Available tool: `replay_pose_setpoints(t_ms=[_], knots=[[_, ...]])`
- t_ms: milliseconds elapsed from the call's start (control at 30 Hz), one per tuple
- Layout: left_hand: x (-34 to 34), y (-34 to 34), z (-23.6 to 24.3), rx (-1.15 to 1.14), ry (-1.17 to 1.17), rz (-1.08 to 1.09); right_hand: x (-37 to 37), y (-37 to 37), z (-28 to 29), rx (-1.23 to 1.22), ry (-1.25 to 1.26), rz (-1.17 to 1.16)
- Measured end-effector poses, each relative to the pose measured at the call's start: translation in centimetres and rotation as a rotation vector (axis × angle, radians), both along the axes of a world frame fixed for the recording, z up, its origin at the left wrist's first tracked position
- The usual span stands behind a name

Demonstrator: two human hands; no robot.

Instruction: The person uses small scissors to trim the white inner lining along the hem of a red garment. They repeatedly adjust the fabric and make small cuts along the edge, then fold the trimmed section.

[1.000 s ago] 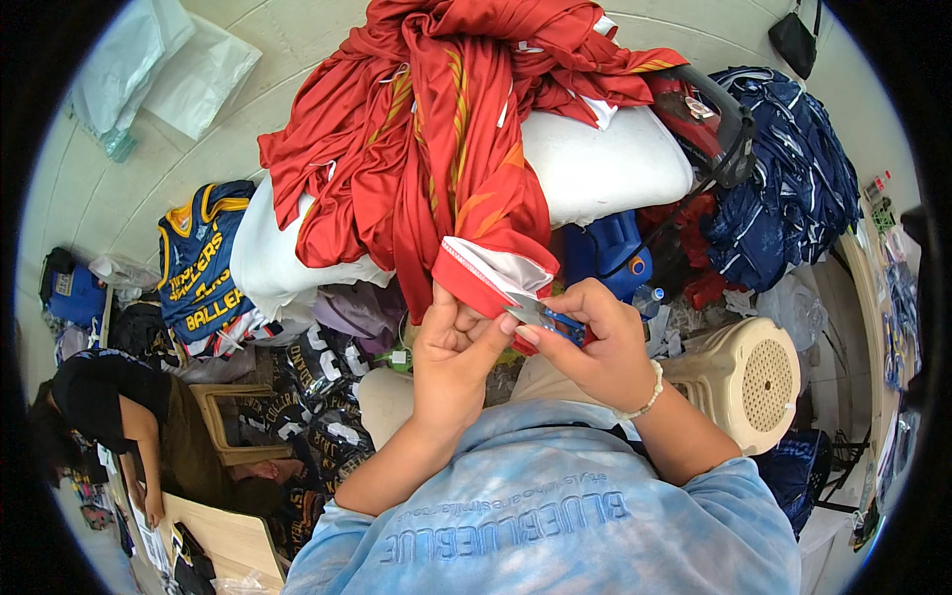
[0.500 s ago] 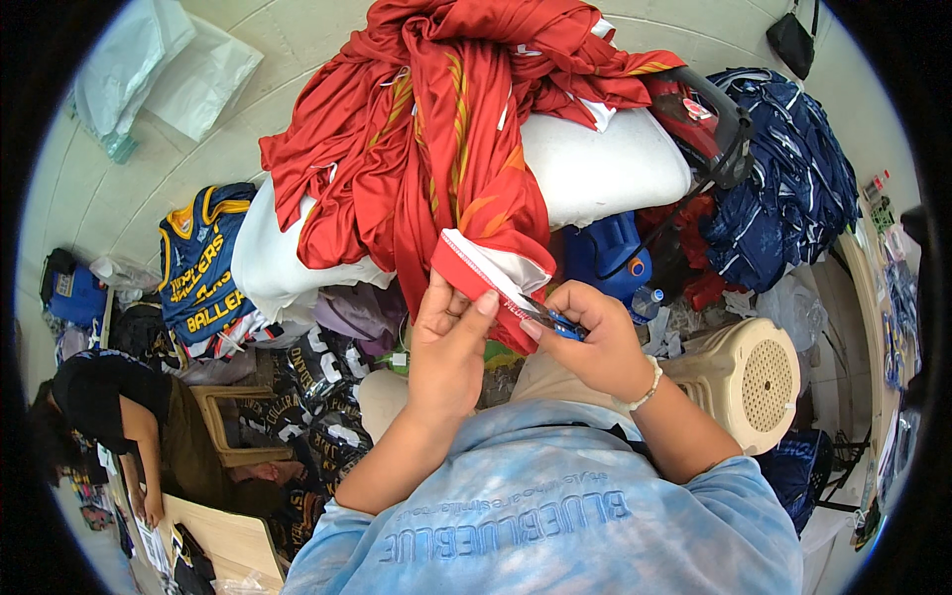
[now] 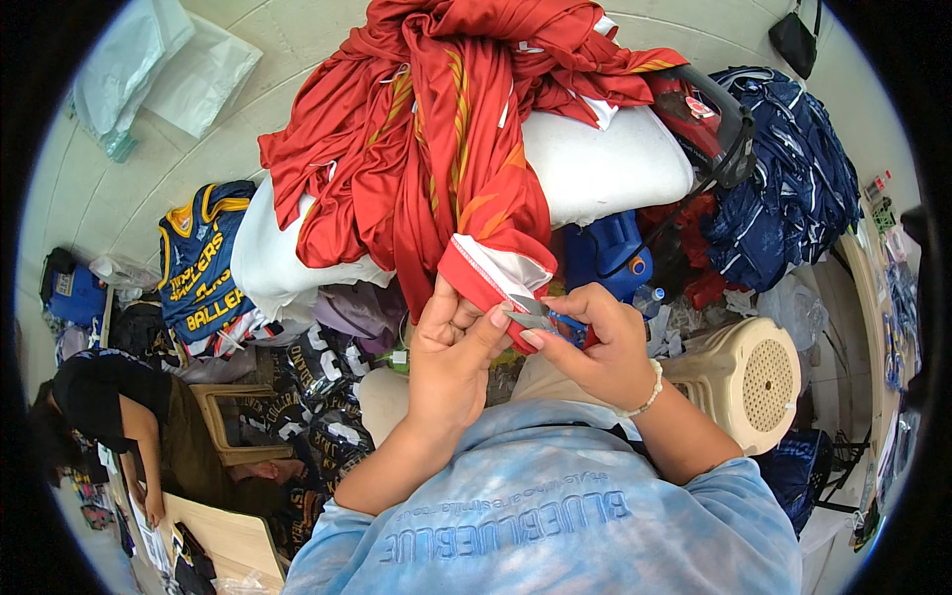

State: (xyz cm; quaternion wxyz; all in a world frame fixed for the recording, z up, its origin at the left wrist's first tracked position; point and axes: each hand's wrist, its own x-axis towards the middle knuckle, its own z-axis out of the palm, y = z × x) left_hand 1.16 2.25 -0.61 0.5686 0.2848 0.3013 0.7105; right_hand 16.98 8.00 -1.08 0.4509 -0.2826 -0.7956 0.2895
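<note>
A red garment edge with a white inner side is pinched between the thumb and fingers of my left hand. In my right hand is a pair of small scissors with blue handles. Their metal blades lie against the hem, close to my left thumb tip. I cannot make out whether the blades touch a thread. From the held edge the cloth runs up into a heap of red garments with yellow stripes, draped over a white padded board.
A steam iron stands at the board's right end, beside a navy garment pile. Beige plastic stool at right; blue jug beneath the board. Navy-and-yellow jersey at left. A co-worker bends over a table at lower left.
The scissor blades have turned and come nearer my left thumb. My right hand has rotated slightly, and the held hem has shifted a little to the right.
</note>
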Motion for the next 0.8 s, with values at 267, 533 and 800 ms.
replay_pose_setpoints(t_ms=[267, 533, 800], knots=[[-0.1, 0.0, -0.2, -0.011, 0.066, 0.007, 0.0, 0.2, 0.5, -0.005, -0.023, 0.014], [-0.2, -0.2, -0.3, -0.03, 0.011, 0.003, 0.0, 0.3, -0.6, -0.218, 0.014, 0.073], [-2.7, 0.0, -2.2, 0.014, 0.028, 0.06, 0.2, 3.4, -2.1, -0.529, 0.23, 0.107]])
